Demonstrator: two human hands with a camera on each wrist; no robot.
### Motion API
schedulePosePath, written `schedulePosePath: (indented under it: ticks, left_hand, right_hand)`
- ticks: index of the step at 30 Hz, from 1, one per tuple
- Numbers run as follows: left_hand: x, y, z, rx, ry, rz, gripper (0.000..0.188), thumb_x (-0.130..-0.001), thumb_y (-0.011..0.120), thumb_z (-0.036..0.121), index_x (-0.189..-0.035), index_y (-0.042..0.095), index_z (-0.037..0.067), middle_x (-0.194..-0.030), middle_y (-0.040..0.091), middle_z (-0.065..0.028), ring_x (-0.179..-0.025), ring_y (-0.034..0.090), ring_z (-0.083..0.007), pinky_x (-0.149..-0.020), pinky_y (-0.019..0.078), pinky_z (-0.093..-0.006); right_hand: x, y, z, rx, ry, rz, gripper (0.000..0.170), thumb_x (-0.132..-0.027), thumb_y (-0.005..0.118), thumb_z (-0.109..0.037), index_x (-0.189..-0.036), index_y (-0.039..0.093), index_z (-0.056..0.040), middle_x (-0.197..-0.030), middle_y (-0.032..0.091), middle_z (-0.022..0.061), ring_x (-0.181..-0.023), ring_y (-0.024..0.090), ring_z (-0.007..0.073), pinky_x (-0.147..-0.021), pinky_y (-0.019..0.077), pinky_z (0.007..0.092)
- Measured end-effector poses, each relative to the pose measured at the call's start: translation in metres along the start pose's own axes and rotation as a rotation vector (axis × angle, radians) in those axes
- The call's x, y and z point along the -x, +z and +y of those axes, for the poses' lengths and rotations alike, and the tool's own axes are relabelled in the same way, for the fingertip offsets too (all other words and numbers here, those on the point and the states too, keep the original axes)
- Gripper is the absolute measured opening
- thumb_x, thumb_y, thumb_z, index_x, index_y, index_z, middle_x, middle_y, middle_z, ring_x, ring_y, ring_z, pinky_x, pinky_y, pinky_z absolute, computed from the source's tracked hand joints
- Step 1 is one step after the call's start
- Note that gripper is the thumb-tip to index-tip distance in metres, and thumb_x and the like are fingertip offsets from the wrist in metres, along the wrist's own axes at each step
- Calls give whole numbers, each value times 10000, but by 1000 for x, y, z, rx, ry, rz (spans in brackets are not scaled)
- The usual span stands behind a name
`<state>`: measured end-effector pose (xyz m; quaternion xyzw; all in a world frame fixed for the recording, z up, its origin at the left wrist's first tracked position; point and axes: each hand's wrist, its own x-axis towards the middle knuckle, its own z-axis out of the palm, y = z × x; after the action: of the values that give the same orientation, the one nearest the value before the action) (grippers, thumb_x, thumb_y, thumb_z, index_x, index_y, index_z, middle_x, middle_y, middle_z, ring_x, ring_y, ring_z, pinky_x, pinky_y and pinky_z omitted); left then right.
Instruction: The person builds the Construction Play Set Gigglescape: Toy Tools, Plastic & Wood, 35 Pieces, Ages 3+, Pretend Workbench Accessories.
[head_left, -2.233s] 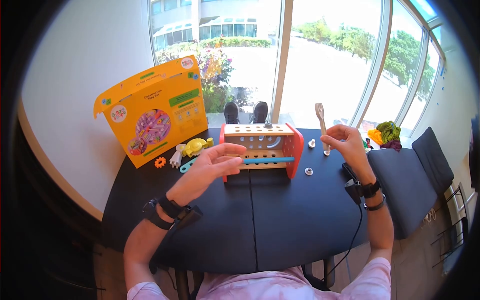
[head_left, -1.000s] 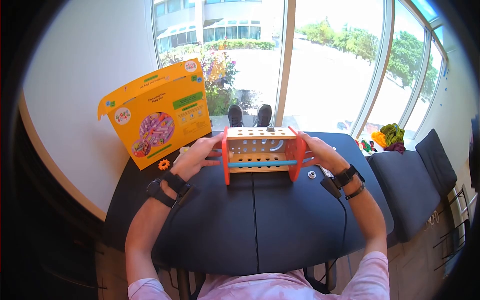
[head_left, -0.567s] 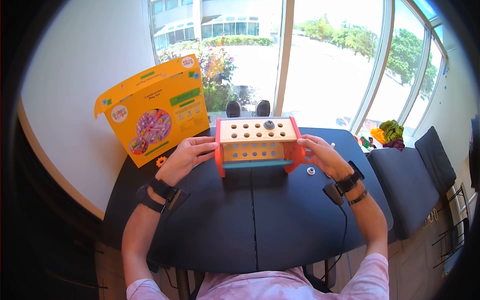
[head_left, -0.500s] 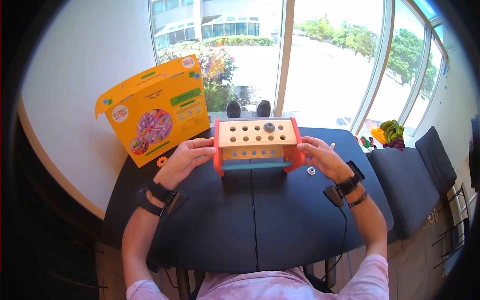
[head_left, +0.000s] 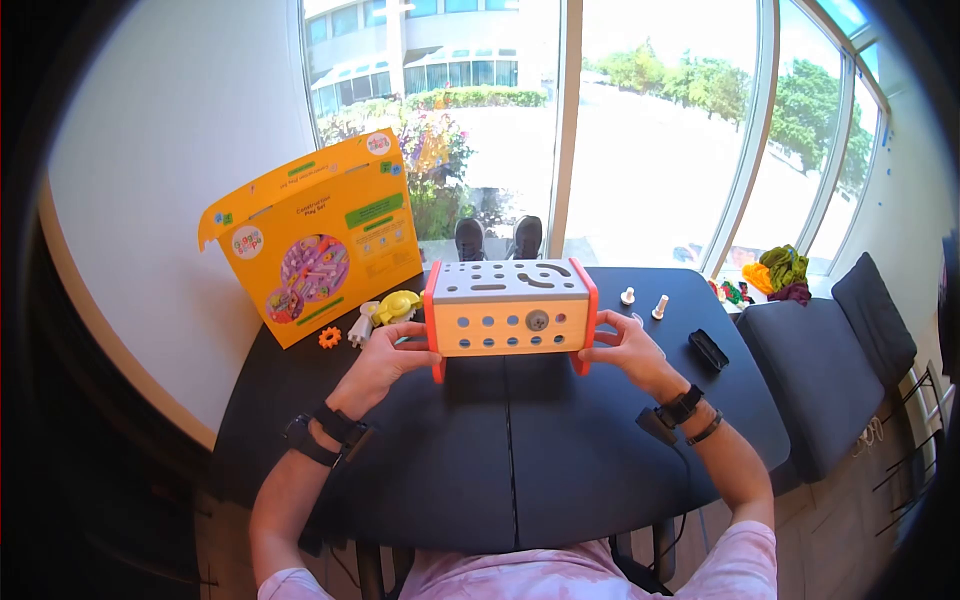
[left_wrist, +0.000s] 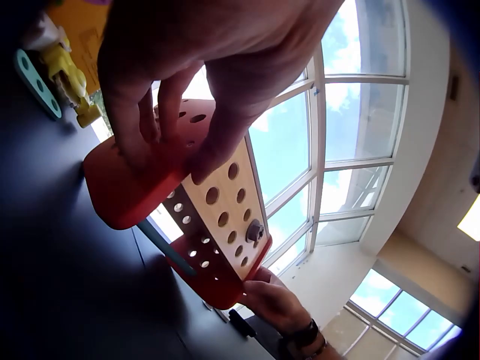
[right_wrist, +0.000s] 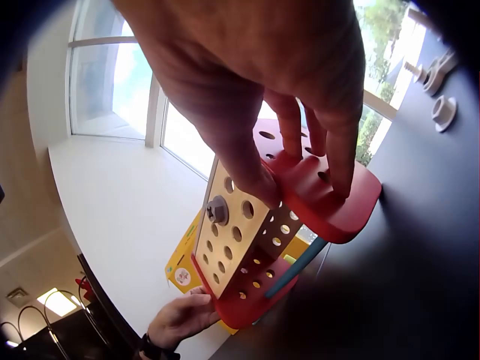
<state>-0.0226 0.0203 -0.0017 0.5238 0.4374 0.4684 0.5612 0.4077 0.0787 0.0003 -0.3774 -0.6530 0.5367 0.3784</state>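
Both hands hold a wooden toy workbench [head_left: 500, 333] between them, tipped back toward the person on the black table. Its pale holed panel faces the person, and the grey slotted panel [head_left: 465, 291] lies uppermost. A grey toy screw [head_left: 537, 320] sits in one of the holes. My left hand [head_left: 378, 362] grips the left red end panel [left_wrist: 124, 184], thumb on the near side and fingers on the outer face. The right hand [head_left: 640, 355] grips the opposite red end panel [right_wrist: 330, 202] in the same way. A blue rod [right_wrist: 296, 268] runs between the end panels, low down.
A yellow cardboard box [head_left: 380, 255] stands at the back left. Before it lie an orange gear [head_left: 330, 338], a yellow-green toy piece [head_left: 398, 305] and a teal holed strip [left_wrist: 39, 84]. White bolts [head_left: 628, 296] and a black case [head_left: 708, 350] are at the right.
The right hand has let go of a wooden wrench-like tool, and both hands have taken the workbench by its ends. It has rolled toward the person, turning its top panel to face forward.
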Motion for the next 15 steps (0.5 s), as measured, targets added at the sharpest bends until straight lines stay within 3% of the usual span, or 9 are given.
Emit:
schedulePosePath:
  ticks: [8,11,15]
  left_hand:
    - [-9,2,-11,-89,-20,26,541,-927,871,-16,-1426,666,-63,-1277,810,-191,-1207,756,-213,-1088,560,-346]
    - [-13,-2,-16,-114,9,4,549,-949,876,23,-1448,652,-18,-1275,819,-188,-1209,770,-212,-1093,576,-344]
    - [-6,3,-10,-118,-18,56,571,-929,877,6,-1431,609,-45,-1361,723,-164,-1217,740,-236,-1082,579,-370]
  right_hand:
    - [-8,4,18,195,-38,56,565,-887,916,-24,-1388,656,-7,-1414,712,112,-1352,684,253,-1085,598,387]
    - [-6,6,16,230,-16,73,582,-891,913,-36,-1408,649,2,-1428,701,112,-1340,689,253,-1088,598,388]
    - [-7,-3,13,350,-33,22,545,-889,910,-62,-1373,666,-5,-1387,735,120,-1285,727,267,-1031,622,378]
